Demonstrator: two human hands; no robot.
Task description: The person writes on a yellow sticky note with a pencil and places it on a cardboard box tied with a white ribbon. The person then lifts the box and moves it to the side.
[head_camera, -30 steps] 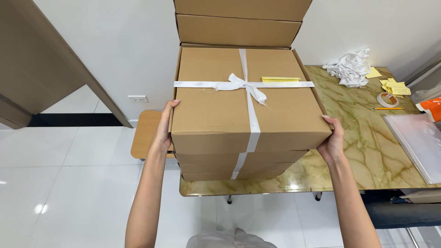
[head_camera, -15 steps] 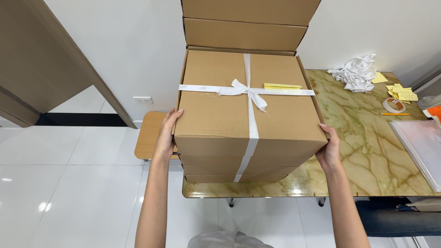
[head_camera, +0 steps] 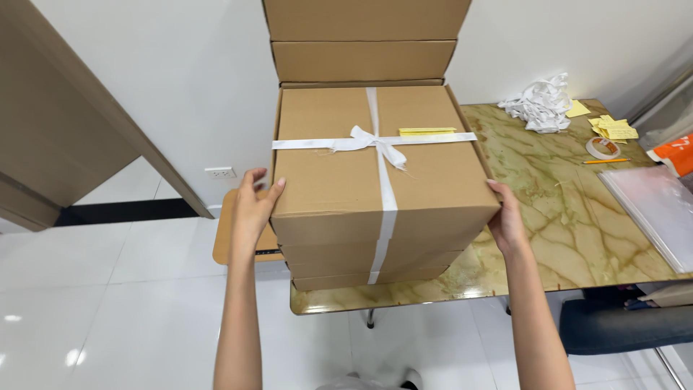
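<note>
A large brown cardboard box [head_camera: 339,180], tied crosswise with a white ribbon and bow [head_camera: 368,139], sits at the near left corner of a green-marbled table [head_camera: 570,209]. A yellow slip [head_camera: 427,131] is tucked under the ribbon. My left hand [head_camera: 254,206] presses flat against the box's left side. My right hand [head_camera: 505,220] holds its right side. More flat cardboard boxes lie under it, and others [head_camera: 364,43] are stacked behind against the wall.
On the table's far right lie crumpled white paper [head_camera: 540,105], yellow notes [head_camera: 613,128], a tape roll [head_camera: 601,148], a pencil and a clear plastic sheet [head_camera: 653,206]. A small wooden stool [head_camera: 225,238] stands left of the table, and a wooden door [head_camera: 65,123] further left.
The view has shifted slightly so the box and table sit further right in frame. Both hands keep the same hold on the box's sides.
</note>
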